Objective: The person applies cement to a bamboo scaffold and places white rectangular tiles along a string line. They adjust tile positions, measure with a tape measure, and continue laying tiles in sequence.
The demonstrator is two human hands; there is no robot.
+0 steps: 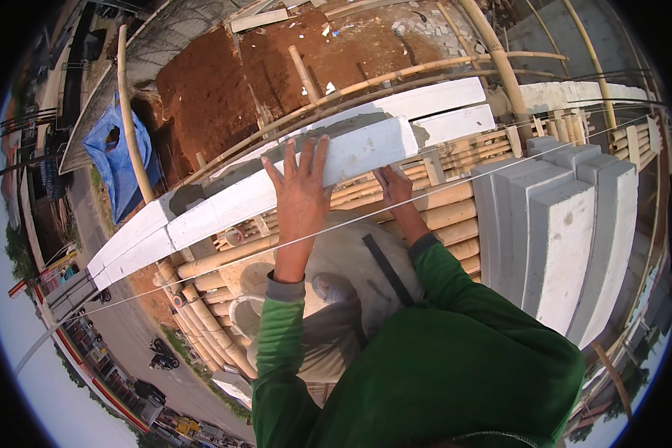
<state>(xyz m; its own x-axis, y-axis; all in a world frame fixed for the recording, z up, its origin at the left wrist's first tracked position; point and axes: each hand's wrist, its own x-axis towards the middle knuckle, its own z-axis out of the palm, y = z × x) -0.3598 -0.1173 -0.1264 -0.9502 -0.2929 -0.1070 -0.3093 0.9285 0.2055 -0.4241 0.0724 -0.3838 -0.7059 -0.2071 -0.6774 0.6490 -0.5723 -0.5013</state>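
Note:
A pale white block [366, 149] lies on a course of white blocks [131, 243] with grey mortar [189, 198] behind it. My left hand [299, 187] rests on the block with fingers spread. My right hand [394, 187] grips the block's lower front edge from beneath, its fingertips partly hidden. A thin taut string [447, 183] crosses in front of the blocks and over my left wrist.
Stacked white-grey blocks [563, 246] stand to my right on bamboo scaffolding [440, 231], which runs beneath me. Bamboo poles [127, 127] rise beyond the wall, with a blue tarp [104, 149] and red soil [209, 97]. A road [138, 340] with a motorbike lies below at left.

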